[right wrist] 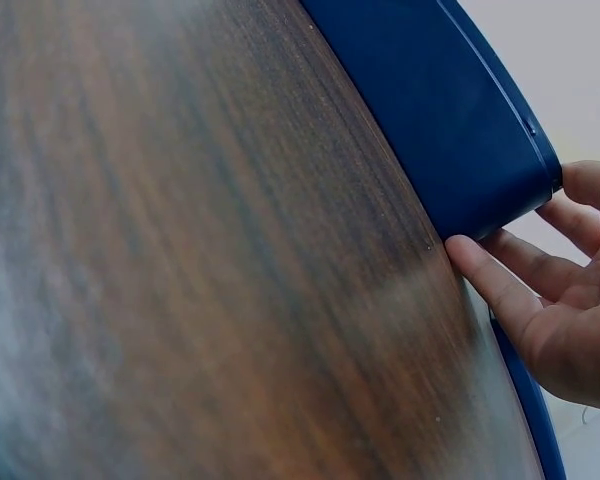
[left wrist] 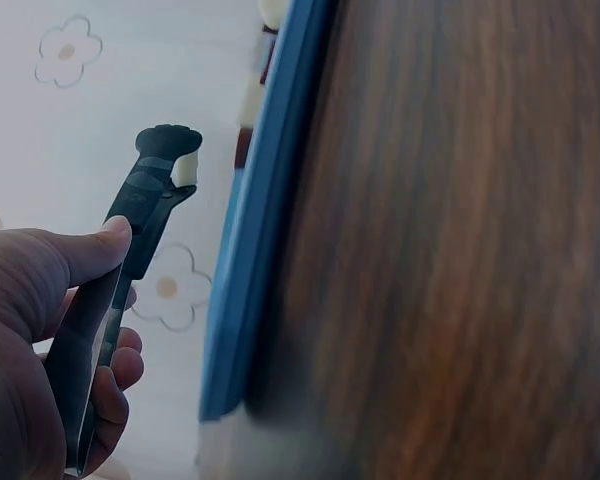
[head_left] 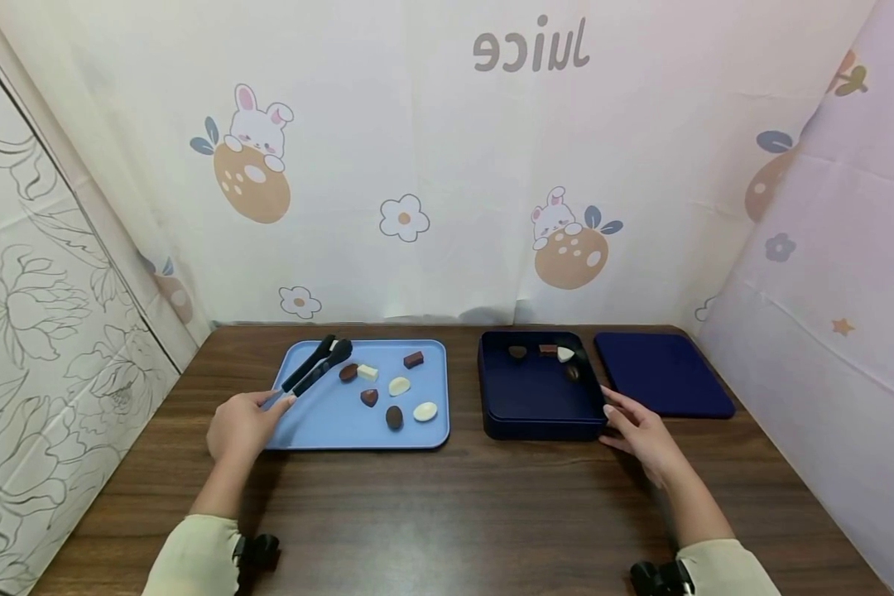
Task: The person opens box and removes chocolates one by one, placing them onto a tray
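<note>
Currently, the left hand (head_left: 242, 426) is gripping black tongs (head_left: 316, 366) that are pinching a white chocolate (left wrist: 185, 169) over the blue tray (head_left: 328, 430); the right hand (head_left: 646, 439), loosely outstretched, is touching the navy box (head_left: 544, 429).

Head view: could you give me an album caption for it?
Left hand holding tongs over a blue tray of chocolates, right hand touching a dark blue box.

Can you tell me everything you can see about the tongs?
The tongs have black ends that look like plastic and shiny arms that look like metal. The left hand grips the shiny part, holding them slanted above the light blue tray, with the tips pointing away from the person. Between the tips is a small cream-white piece.
</note>
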The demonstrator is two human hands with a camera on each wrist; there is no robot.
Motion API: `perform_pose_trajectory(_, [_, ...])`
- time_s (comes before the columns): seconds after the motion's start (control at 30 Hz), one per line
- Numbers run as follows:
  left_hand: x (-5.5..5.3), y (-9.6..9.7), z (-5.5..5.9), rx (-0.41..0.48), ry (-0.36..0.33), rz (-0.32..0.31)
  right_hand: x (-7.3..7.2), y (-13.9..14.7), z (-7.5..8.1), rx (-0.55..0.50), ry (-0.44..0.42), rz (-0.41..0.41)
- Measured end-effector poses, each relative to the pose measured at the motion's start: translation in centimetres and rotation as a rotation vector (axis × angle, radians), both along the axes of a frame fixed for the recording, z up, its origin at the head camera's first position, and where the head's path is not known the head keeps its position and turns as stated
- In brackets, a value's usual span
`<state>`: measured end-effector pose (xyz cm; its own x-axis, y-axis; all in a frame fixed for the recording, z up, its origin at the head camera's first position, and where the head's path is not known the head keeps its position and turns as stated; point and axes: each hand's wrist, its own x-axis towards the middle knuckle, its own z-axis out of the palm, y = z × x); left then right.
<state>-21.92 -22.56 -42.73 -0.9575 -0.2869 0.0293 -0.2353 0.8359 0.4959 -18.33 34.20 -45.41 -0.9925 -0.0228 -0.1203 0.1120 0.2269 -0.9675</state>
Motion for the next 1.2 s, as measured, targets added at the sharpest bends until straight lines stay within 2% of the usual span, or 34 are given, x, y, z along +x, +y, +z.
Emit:
perform_pose_trajectory(0.2, [0.1, -1.2, -0.8, -0.002, -0.04, -0.012, 0.0, 0.0, 0.0, 0.006, 0.005, 0.0])
perform_pose_trajectory(0.53, [0.2, -1.6, -1.4, -0.003, -0.072, -0.005, 0.0, -0.1, 0.0, -0.009, -0.003, -0.01])
perform_pose_trajectory(0.83, [0.2, -1.8, -1.6, -0.013, -0.076, -0.009, 0.0, 0.0, -0.1, -0.027, -0.008, -0.01])
perform_pose_trajectory(1.2, [0.4, -1.7, -1.4, 0.005, -0.041, 0.036, 0.1, -0.1, 0.0, -0.005, -0.001, -0.013])
